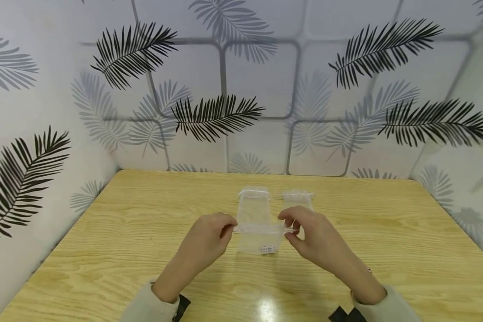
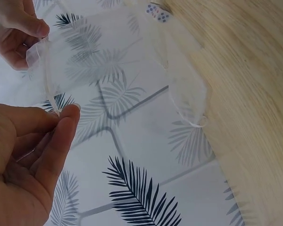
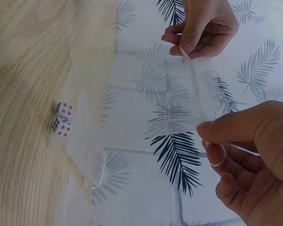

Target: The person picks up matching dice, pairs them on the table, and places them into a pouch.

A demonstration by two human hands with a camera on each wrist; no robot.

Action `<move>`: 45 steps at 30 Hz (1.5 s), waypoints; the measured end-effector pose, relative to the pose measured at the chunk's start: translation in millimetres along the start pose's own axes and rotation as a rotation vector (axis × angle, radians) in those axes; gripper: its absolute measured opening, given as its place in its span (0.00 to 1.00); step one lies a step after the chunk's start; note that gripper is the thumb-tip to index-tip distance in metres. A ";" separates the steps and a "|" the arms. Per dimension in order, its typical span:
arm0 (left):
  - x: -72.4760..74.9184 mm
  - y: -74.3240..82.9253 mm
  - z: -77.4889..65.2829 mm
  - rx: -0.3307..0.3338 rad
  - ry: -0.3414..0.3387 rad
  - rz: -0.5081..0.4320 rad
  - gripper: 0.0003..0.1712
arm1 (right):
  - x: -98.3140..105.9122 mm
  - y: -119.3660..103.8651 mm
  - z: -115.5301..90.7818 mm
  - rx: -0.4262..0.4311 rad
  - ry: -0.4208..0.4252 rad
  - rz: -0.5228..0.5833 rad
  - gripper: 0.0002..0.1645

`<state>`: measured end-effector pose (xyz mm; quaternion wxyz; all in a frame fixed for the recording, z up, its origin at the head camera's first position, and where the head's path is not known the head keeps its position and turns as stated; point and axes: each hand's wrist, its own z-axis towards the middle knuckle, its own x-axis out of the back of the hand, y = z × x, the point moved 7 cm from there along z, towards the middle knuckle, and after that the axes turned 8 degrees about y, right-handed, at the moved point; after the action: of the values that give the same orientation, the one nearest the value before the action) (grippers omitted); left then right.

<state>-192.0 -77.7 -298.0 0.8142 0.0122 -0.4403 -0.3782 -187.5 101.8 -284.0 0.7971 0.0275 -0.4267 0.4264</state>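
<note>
A sheer white drawstring pouch [image 1: 257, 239] hangs between the two hands, with its drawstring pulled taut. My left hand [image 1: 209, 237] pinches the cord at one side of the pouch's mouth between thumb and finger. On the other side, the right hand [image 1: 315, 235] pinches the opposite cord end, a loop of which passes by its fingers in the right wrist view. Small white dice [image 3: 62, 120] with red and blue dots sit in the bottom corner of the pouch, also visible as dice [image 2: 158, 13] in the left wrist view.
Beyond the held pouch, a second sheer pouch [image 1: 254, 208] lies flat on the wooden table [image 1: 165, 201]. A third pouch [image 1: 298, 200] lies to its right, partly behind the right hand. Leaf-patterned walls [image 1: 261, 147] enclose the table's back and sides.
</note>
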 end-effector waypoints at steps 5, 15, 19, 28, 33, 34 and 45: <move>-0.4 -8.2 -1.8 0.013 -0.024 0.067 0.09 | -1.5 6.1 0.1 0.002 0.008 -0.007 0.21; 6.2 -14.5 -3.6 -0.039 -0.027 0.284 0.06 | -1.0 14.2 1.1 -0.011 0.045 -0.039 0.15; 7.4 -23.0 -2.9 -0.023 -0.004 0.320 0.04 | 0.6 19.2 2.3 -0.045 0.046 -0.089 0.13; 9.4 -46.6 2.1 0.093 0.020 0.217 0.08 | 0.7 43.5 -0.5 -0.164 0.039 -0.130 0.09; 9.5 -50.8 1.0 0.112 0.021 0.216 0.07 | -1.5 43.7 -0.3 -0.174 0.032 -0.110 0.09; 10.2 -51.2 0.6 0.110 0.025 0.220 0.07 | -1.1 42.8 0.2 -0.164 0.034 -0.102 0.09; 26.7 -59.1 -1.9 0.128 0.074 0.242 0.04 | 4.6 37.4 10.1 -0.074 0.051 0.092 0.13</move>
<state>-217.7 -137.1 -301.1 0.8671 0.0251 -0.4314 -0.2477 -219.2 124.4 -286.3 0.7877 -0.0323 -0.4225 0.4473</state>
